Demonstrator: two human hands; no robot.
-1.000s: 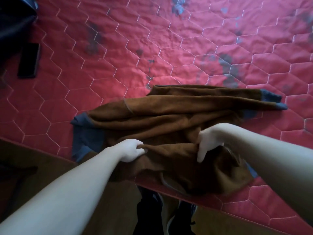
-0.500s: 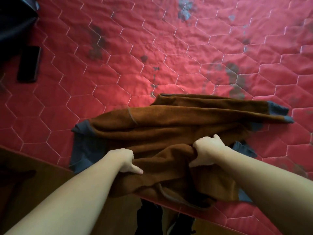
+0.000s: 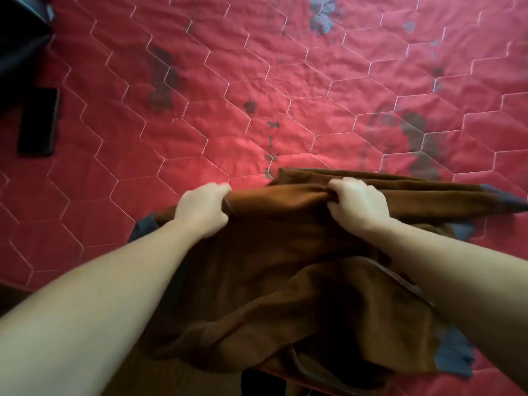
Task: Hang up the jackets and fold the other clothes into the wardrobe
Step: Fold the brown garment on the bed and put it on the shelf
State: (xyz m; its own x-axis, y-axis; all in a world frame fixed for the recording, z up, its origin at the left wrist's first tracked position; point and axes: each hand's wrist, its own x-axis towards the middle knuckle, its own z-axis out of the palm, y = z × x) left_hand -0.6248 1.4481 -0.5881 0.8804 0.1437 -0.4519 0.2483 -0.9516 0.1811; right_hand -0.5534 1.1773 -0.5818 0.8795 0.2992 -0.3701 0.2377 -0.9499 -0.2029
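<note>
The left hand point(image 3: 203, 210) and right hand point(image 3: 358, 207) both clench a bunched fold of the brown soft-napped garment with grey-blue ribbed cuffs point(image 3: 285, 252), lower middle of the frame on the red hexagon-quilted bedspread point(image 3: 257, 67), seemingly to double it over (its near part overhangs the bed). A flat black phone point(image 3: 38, 121) and dark bundle point(image 3: 20, 32), upper left, lie well clear.

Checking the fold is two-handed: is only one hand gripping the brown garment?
No, the left hand and the right hand each grip a bunched fold of the brown garment on the red quilt.
</note>
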